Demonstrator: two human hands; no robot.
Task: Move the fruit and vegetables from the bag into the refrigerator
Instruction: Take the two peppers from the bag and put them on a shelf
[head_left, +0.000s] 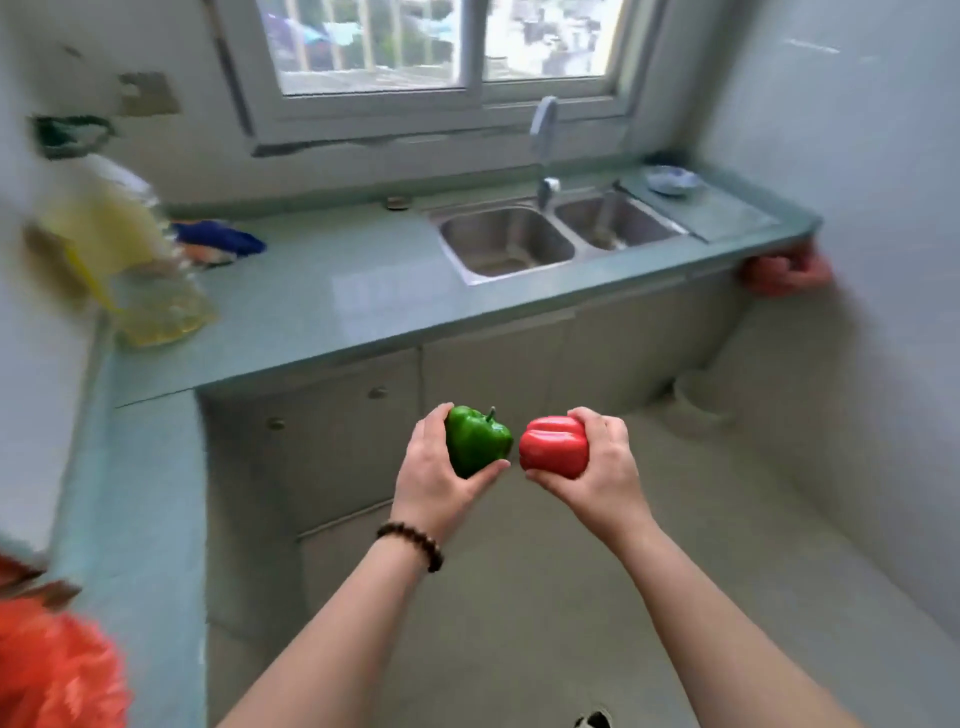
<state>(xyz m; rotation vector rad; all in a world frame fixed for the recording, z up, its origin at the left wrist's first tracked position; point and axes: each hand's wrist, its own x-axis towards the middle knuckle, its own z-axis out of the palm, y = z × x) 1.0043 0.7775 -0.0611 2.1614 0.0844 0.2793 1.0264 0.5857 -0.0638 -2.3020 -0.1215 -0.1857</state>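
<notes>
My left hand (434, 480) grips a green bell pepper (475, 439) with its stem pointing up. My right hand (605, 467) grips a red bell pepper (553, 447). The two peppers are held side by side, almost touching, in mid-air above the floor in front of the counter cabinets. An orange-red plastic bag (52, 670) shows blurred at the lower left edge, on the side counter. No refrigerator is in view.
An L-shaped pale green countertop (332, 306) runs along the back and left. It carries a double steel sink (550, 236) with a faucet (543, 140), a large oil bottle (130, 260), a blue cloth (218, 239) and a small dish (670, 179). Open floor (571, 597) lies below my arms.
</notes>
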